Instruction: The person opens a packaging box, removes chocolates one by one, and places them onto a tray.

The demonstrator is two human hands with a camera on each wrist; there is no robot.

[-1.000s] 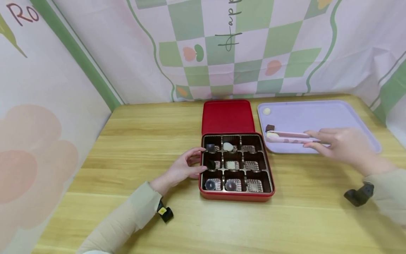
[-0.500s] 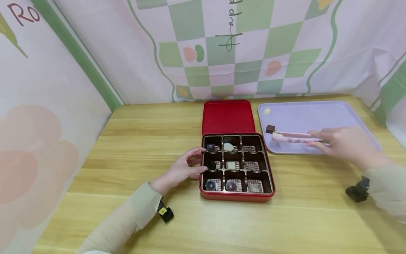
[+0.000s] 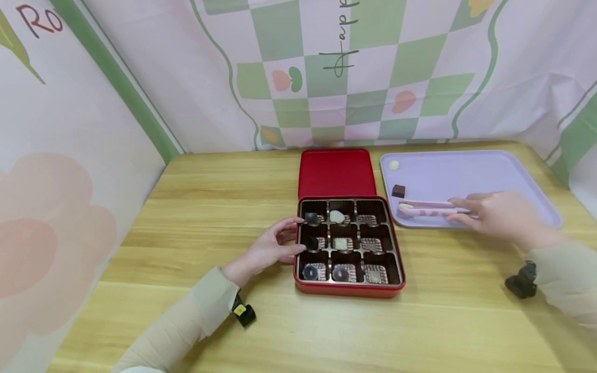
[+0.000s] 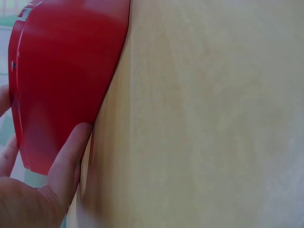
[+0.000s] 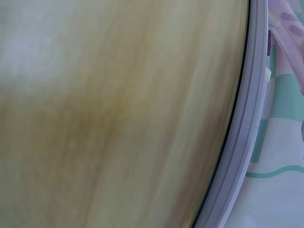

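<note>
My left hand [image 3: 268, 250] rests against the left side of the red tin [image 3: 350, 290] in the head view, fingertips at its rim. The left wrist view shows the thumb [image 4: 69, 159] along the tin's outer wall [image 4: 66, 71]. At the purple tray [image 3: 471, 178], my right hand [image 3: 499, 215] pinches pink tongs [image 3: 434, 204]. A pale round chocolate [image 3: 406, 206] sits between the tong tips. A dark chocolate cube [image 3: 398, 191] lies just beyond them, and a white ball-shaped chocolate [image 3: 394, 165] is in the tray's far left corner. Only the tongs [image 5: 287, 28] show partly in the right wrist view.
The tin's brown insert has nine-like rows of compartments; several hold dark or white chocolates, such as a white one [image 3: 337, 216] and a dark round one [image 3: 310, 272]. The right column shows bare bottoms. A red lid [image 3: 337, 173] lies behind. A patterned cloth [image 3: 324, 103] backs the wooden table [image 3: 224, 197].
The tongs and the pale chocolate between their tips have shifted slightly right and nearer, away from the dark cube. My left hand has stayed at the tin.
</note>
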